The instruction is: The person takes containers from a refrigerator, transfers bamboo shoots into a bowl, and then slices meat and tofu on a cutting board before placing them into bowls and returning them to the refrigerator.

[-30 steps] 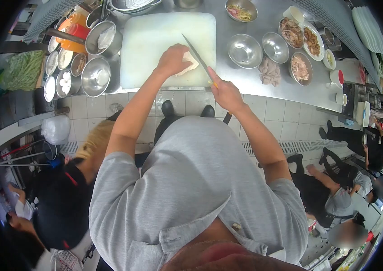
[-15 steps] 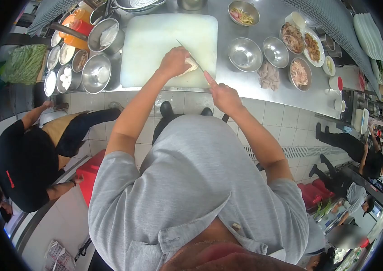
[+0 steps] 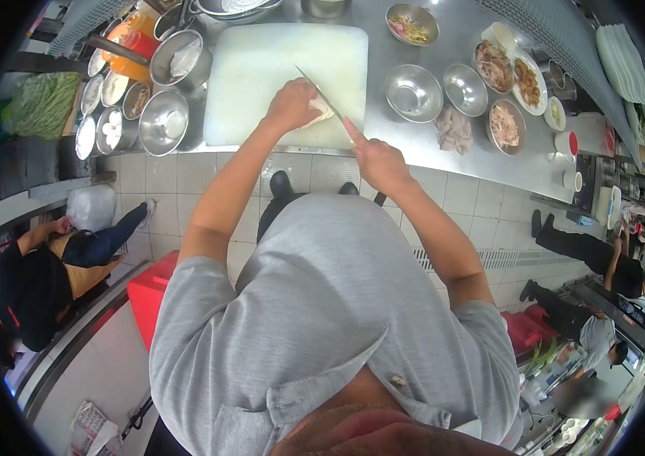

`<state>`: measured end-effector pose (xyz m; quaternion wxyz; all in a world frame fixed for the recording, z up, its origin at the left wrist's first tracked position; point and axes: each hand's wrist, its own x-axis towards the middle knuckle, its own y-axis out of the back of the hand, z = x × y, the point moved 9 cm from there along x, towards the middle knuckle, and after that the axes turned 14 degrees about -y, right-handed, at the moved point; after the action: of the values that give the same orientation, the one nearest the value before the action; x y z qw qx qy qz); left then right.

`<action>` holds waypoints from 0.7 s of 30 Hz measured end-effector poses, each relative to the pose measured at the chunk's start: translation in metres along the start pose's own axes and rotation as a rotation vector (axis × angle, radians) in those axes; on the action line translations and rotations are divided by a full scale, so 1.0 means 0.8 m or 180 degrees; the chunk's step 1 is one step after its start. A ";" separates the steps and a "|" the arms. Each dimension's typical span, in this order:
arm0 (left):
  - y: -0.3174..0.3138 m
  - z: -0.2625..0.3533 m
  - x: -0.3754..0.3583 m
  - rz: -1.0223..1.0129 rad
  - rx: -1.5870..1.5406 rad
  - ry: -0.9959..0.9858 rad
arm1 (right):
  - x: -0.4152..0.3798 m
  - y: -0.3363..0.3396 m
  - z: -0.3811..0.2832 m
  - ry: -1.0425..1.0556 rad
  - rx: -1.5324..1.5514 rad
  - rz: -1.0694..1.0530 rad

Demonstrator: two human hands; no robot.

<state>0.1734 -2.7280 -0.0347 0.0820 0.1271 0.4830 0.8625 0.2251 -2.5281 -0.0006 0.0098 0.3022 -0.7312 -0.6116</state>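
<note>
A white cutting board (image 3: pixel 261 64) lies at the front of the steel counter. On its lower right part, my left hand (image 3: pixel 293 106), fingers bent, presses on a pale piece of food (image 3: pixel 323 112). My right hand (image 3: pixel 380 161) grips a knife (image 3: pixel 321 94) by its handle near the board's lower right corner. The blade slants up and left, right beside the food and the left fingertips. What the food is cannot be made out.
Metal bowls (image 3: pixel 413 93) and a crumpled cloth (image 3: pixel 454 129) stand right of the board, with bowls of food beyond. More bowls (image 3: pixel 163 123) and orange bottles (image 3: pixel 131 70) are at the left. People are at the far left (image 3: pixel 33 289) and right (image 3: pixel 592 247).
The person at the left has moved further left, away from the counter, and a white bag shows there. My hands and the knife have hardly moved.
</note>
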 end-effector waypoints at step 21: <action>0.009 0.007 -0.018 -0.0052 0.0142 0.0003 | -0.001 -0.010 -0.001 0.0025 0.0164 -0.0142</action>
<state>0.1887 -2.7308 -0.0279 0.0860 0.1246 0.5031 0.8509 0.2296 -2.5288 -0.0076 -0.0088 0.3209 -0.7397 -0.5914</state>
